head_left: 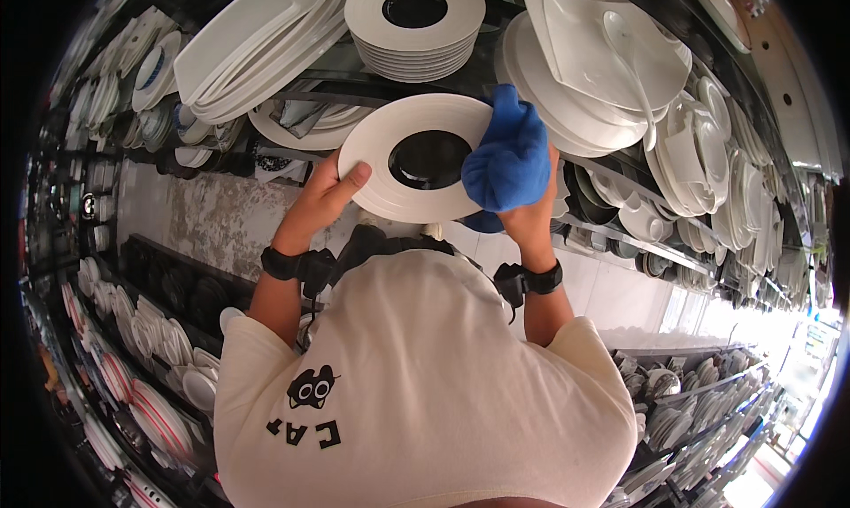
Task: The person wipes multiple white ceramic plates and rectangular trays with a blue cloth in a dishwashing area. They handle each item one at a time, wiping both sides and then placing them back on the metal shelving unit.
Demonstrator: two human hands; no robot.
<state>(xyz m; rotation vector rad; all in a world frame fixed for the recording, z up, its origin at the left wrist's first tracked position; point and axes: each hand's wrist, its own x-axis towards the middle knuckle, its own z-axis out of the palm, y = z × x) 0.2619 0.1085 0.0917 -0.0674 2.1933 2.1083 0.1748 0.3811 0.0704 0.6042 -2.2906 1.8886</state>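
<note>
A round white plate [379, 185] with a wide ribbed rim and a black centre is held up before my chest, its face turned up toward me. My left hand [323, 198] grips the plate's left edge, thumb on top of the rim and fingers underneath. In my right hand [533, 220] is a bunched blue cloth [512, 158], which covers the plate's right rim. Most of my right fingers are hidden behind the cloth. Just beyond stands a stack of matching plates [416, 55] with black centres.
Long white rectangular dishes [252, 43] lean at the far left of the shelf. Large white platters [567, 110] with a white spoon [624, 61] on top stand to the right. Crowded shelves of crockery [155, 331] line both sides, and an aisle floor [611, 296] shows behind my arms.
</note>
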